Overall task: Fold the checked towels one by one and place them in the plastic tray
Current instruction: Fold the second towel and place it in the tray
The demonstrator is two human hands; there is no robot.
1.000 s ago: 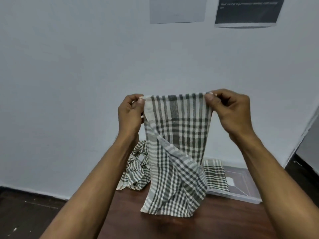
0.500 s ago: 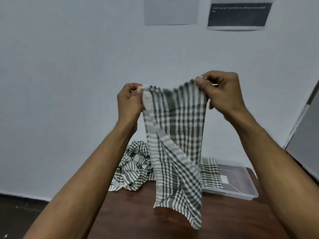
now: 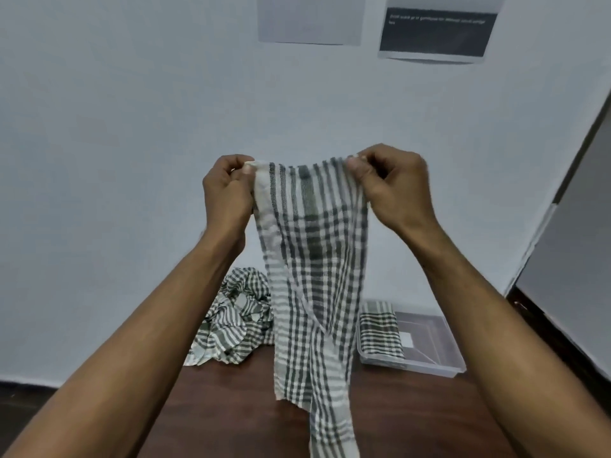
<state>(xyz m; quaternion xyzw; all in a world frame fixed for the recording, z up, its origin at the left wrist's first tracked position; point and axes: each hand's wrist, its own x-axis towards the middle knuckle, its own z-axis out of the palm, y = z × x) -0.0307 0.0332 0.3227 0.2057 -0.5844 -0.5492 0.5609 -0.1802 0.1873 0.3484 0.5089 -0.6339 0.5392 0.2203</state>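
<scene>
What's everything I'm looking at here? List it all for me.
held towel: 1, grey-and-white checked, hanging from both hands above the table
towel heap: 1 heap, same check, crumpled on the table at left, number unclear
folded towel: 1, same check, in the tray's left part
plastic tray: 1, clear, on the table at right
table: 1, dark brown wood
wall sheets: 2, one pale, one dark, high on the wall
left hand: pinches the towel's top left corner
right hand: pinches the top right corner

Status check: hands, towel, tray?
Left hand and right hand each pinch a top corner of the towel, hanging above the table. One folded towel in tray. Crumpled pile waiting.
</scene>
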